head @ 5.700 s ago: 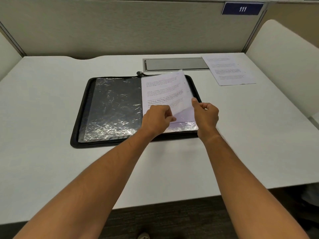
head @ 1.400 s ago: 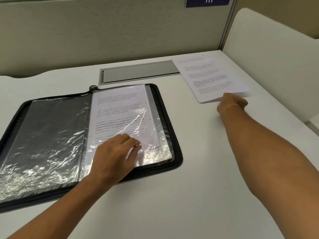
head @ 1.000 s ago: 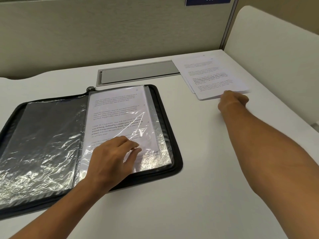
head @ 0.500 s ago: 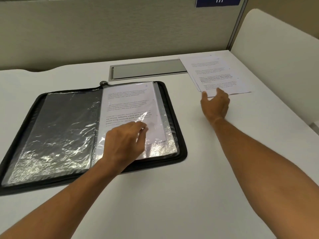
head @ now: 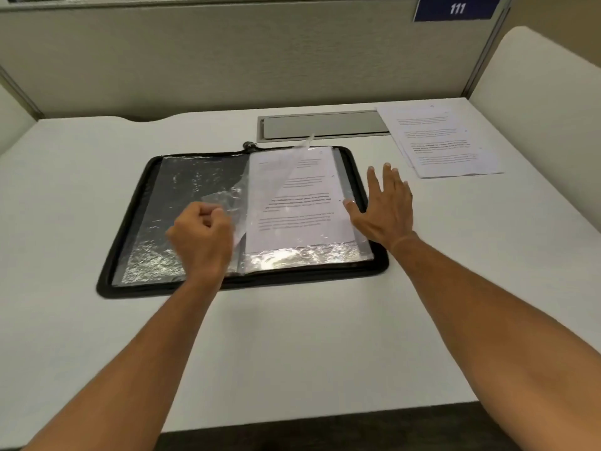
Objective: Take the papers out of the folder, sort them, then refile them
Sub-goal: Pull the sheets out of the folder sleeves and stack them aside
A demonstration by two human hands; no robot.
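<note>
A black zip folder (head: 136,196) lies open on the white desk, its pages clear plastic sleeves. My left hand (head: 202,236) pinches the lower edge of one clear sleeve (head: 260,180) and lifts it leftward, half turned. Under it on the right page lies a printed sheet (head: 302,203) inside another sleeve. My right hand (head: 385,203) is open with fingers spread, at the folder's right edge, thumb touching the sleeve's edge. A small stack of loose printed papers (head: 445,141) lies on the desk at the back right.
A grey recessed cable tray lid (head: 325,126) sits in the desk behind the folder. A beige partition wall with a blue "111" sign (head: 457,8) stands behind. A white side panel (head: 536,89) bounds the desk's right side.
My right hand has let go of the loose paper stack and come back to the folder's right edge. My left hand has lifted a clear sleeve and is turning it leftward.
</note>
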